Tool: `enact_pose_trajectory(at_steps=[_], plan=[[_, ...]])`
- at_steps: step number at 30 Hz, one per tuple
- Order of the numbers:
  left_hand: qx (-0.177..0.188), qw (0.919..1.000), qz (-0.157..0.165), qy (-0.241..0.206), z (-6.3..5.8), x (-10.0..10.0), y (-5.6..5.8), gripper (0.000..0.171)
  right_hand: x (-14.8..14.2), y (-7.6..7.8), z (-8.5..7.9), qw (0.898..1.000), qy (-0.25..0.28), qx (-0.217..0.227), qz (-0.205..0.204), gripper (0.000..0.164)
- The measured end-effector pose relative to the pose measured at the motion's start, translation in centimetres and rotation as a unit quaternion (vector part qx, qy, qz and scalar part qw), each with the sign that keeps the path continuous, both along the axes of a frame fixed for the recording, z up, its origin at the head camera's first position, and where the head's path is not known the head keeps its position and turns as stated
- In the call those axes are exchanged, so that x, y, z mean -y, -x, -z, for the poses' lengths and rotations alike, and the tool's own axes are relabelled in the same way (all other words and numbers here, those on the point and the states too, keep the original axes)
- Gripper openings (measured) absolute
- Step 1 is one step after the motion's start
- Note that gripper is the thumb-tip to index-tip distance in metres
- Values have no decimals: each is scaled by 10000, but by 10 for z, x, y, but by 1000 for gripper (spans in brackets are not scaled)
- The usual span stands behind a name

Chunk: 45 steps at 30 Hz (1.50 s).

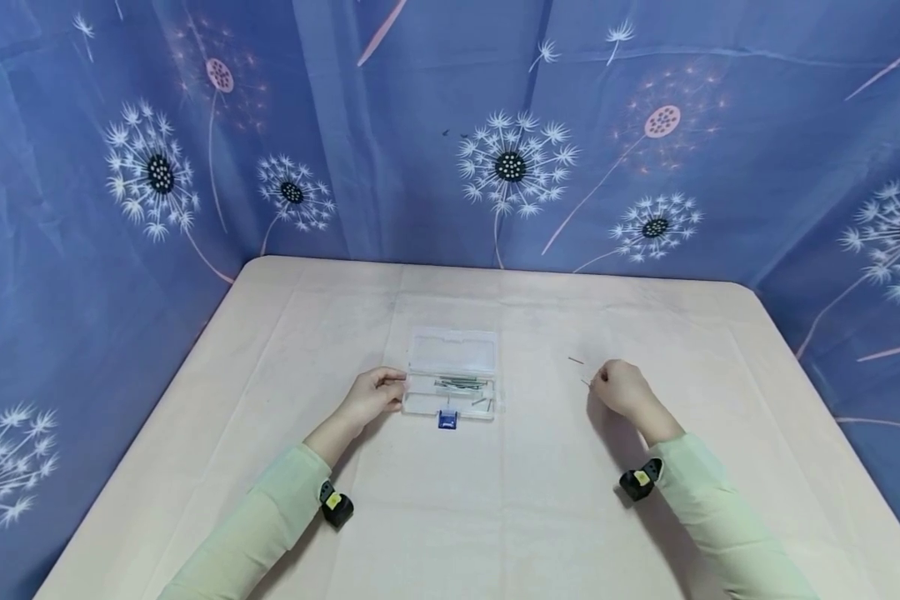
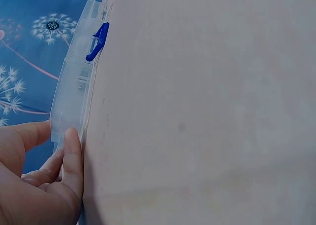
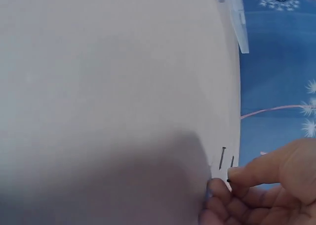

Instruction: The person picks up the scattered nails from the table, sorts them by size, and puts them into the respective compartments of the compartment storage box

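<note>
A clear plastic storage box (image 1: 450, 404) lies on the table with its lid (image 1: 453, 352) tipped back and its blue latch (image 1: 447, 419) at the front. Long nails (image 1: 461, 384) fill part of its rear compartment; a few short ones (image 1: 483, 402) lie in front. My left hand (image 1: 371, 398) grips the box's left end between thumb and fingers. Well to the right of the box, my right hand (image 1: 624, 387) pinches a small nail; only its dark end (image 3: 228, 181) shows at the fingertips. Beside that hand two loose nails lie on the table, one nearer (image 3: 222, 158) and one farther (image 3: 232, 162).
A pale cloth covers the table (image 1: 525, 500). Blue curtains (image 1: 420, 150) with dandelion prints hang behind it and along both sides. Each wrist carries a black camera, the left one (image 1: 337, 507) and the right one (image 1: 640, 481).
</note>
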<state>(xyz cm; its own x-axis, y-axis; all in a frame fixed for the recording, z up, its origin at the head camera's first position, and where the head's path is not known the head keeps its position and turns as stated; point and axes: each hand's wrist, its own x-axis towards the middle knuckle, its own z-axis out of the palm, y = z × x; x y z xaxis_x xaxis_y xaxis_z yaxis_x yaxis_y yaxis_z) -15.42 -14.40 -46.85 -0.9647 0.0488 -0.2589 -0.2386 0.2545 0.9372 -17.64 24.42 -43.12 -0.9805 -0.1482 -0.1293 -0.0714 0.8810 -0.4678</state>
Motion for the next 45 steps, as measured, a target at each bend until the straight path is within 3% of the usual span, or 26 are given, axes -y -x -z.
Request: enact_pose_trajectory(at_steps=[8,20,27,29,37,45], plan=[[65,9999,41,-99,2,1,-3,31,-4,-6,1,9967,391,-647,288,16],[52,10000,-13,-68,2,0,-3,31,23,-14,-9,9902,909,-1051,92,4],[59,9999,128,47,-38,-7,-18,31,44,-18,-12,9863,1297,-1017,-29,3],[52,9999,133,55,-37,-7,-18,32,50,-19,-12,9854,1381,-992,-47,2],[147,9999,-13,-84,-2,1,-2,32,68,-19,-11,9831,1569,-924,-188,3],[54,10000,-15,-40,1,1,0,32,88,-21,-7,9777,1811,-977,-426,3]])
